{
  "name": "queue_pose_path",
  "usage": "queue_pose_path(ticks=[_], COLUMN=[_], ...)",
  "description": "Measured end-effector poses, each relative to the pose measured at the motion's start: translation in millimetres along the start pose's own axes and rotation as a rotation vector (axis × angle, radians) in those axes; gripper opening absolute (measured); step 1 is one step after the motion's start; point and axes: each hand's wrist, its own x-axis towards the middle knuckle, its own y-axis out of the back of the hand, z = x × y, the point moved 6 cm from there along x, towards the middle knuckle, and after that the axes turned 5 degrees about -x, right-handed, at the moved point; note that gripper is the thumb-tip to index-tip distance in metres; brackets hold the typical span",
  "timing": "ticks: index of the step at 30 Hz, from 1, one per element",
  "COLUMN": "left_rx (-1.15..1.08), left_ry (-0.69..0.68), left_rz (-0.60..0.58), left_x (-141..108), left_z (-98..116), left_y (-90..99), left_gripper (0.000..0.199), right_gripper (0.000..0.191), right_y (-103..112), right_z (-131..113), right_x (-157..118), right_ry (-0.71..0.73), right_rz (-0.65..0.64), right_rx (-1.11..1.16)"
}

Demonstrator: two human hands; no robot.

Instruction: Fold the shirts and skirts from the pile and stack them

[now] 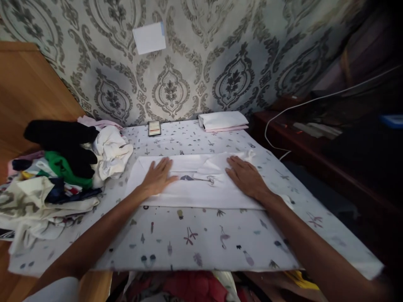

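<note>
Head view: left hand [159, 177] and right hand [245, 175] lie open, gripping nothing, flat on the long white folded fabric garment [195, 199], seemingly keeping it smooth; left of it, a multicoloured clothes heap [64, 167]; behind, folded white-and-pink cloths [223, 121].

2 hands [159, 177], 1 wht garment [189, 198], 1 clothes pile [67, 167], 1 folded stk [223, 121], 1 cable [315, 100].

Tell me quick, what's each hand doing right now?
Left hand: open, flat on the white garment, not gripping.
Right hand: open, flat on the same garment, not gripping.
</note>
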Motion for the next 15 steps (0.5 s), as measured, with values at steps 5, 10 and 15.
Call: queue_pose_path(ticks=[5, 10, 15], left_rx=[0.034, 0.047, -0.001], left_ry=[0.210, 0.277, 0.286], left_rz=[0.209, 0.315, 0.188], left_x=[-54, -100, -115], left_z=[-58, -72, -52], left_y=[23.1, 51.7, 56.5], left_gripper=[0.058, 0.040, 0.044], right_gripper=[0.057, 0.054, 0.047], right_y=[2, 10, 36], right_z=[-3, -6, -37], right_x=[-1, -2, -8], right_ry=[-0.010, -0.006, 0.068], right_rz=[-0.024, 0.006, 0.088], right_rx=[0.028, 0.061, 0.110])
